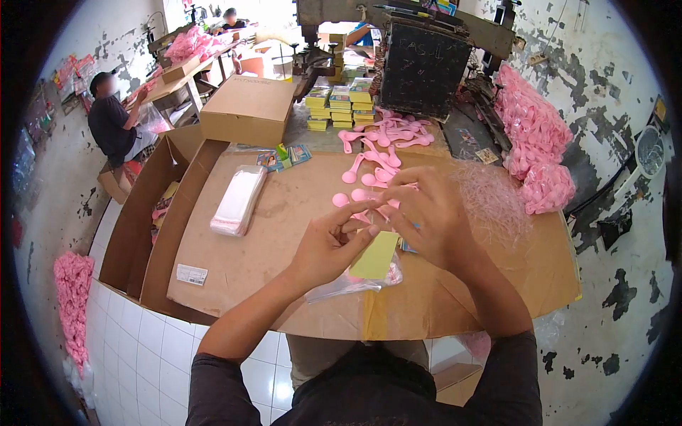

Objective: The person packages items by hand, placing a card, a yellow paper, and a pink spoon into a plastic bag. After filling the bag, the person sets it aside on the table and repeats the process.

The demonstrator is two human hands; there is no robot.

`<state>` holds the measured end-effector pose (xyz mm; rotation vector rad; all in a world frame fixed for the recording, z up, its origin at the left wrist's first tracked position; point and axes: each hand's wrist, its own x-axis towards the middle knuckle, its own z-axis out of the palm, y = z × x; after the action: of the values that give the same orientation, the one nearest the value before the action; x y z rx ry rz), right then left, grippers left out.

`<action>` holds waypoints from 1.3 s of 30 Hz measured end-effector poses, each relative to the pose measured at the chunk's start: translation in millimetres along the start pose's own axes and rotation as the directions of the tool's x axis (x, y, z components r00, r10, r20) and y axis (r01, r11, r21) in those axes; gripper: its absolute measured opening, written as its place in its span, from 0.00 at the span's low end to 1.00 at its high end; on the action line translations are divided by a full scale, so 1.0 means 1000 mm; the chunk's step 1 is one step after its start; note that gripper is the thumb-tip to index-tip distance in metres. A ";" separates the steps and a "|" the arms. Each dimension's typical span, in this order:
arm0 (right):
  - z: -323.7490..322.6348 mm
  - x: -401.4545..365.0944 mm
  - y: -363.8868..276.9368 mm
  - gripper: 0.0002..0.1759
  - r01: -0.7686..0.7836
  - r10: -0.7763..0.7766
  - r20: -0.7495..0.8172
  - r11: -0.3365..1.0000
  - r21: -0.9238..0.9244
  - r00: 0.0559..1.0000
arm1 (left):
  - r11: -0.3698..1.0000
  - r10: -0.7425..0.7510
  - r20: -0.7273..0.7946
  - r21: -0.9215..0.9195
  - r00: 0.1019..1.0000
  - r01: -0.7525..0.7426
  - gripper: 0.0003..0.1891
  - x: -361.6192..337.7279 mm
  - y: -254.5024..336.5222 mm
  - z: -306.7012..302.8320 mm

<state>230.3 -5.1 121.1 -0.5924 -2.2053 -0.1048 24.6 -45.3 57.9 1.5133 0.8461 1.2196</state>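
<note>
Seen from above, across a table (234,270) covered in brown cardboard. Near the middle, left grip (330,245) pinched shut, thumb against fingertips, on the upper edge of a yellow card (375,255). Just under the card and touching it, a clear bag (346,286), crumpled on the cardboard; hard to tell whether the card is inside the bag or on top of it. Right grip (426,213) just beside the left, fingers curled down and close together, back of the hand toward the camera; with the fingertips hidden, impossible to tell whether anything is held.

Beyond both grips, loose pink spoons (376,167) scattered toward a dark chalkboard (423,67). To the left, well apart from the grips, a flat stack of clear bags (239,200). Behind that, a closed cardboard box (247,110), and beside it stacks of yellow booklets (341,106). Along the right edge, piled sacks of pink spoons (533,142), with a tangle of clear plastic scraps (490,199) near the right grip. Far left, another person (110,124) seated at a separate bench.
</note>
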 end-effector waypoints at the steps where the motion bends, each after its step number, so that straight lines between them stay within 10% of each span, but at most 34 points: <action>1: 0.001 0.000 -0.001 0.13 0.069 -0.068 0.008 0.995 -0.078 0.998 | 0.998 -0.012 0.004 0.069 1.000 0.012 0.23 -0.001 0.001 0.000; 7: 0.017 0.000 -0.006 0.16 0.222 -0.211 0.068 0.918 -0.328 0.975 | 0.919 0.053 -0.006 0.392 0.999 -0.047 0.30 -0.007 0.010 0.003; 13: 0.017 -0.005 0.010 0.13 0.015 0.017 0.078 0.919 -0.394 0.997 | 0.709 0.012 0.158 0.695 0.987 -0.120 0.29 -0.005 0.018 0.003; 16: -0.008 -0.015 0.050 0.09 -0.370 0.373 0.031 0.904 0.214 0.927 | 0.824 0.132 0.159 0.531 0.978 -0.198 0.29 0.004 -0.005 -0.011; 19: -0.028 -0.025 0.034 0.09 -0.412 0.388 0.166 0.899 0.147 0.906 | 0.899 0.064 0.083 0.428 0.994 -0.094 0.29 0.010 -0.003 -0.012; 24: 0.000 -0.030 0.002 0.13 -0.028 0.037 0.070 0.992 -0.121 0.997 | 0.881 0.109 0.171 0.439 0.979 -0.175 0.28 0.010 0.007 0.007; 39: 0.042 -0.038 0.017 0.08 -0.093 0.104 0.054 0.979 -0.183 0.993 | 0.810 0.067 0.204 0.561 0.977 -0.172 0.30 0.011 -0.015 0.003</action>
<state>228.3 6.6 63.5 -0.8143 -2.2376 -0.2391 31.5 -32.2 46.3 2.1608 1.0741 0.9321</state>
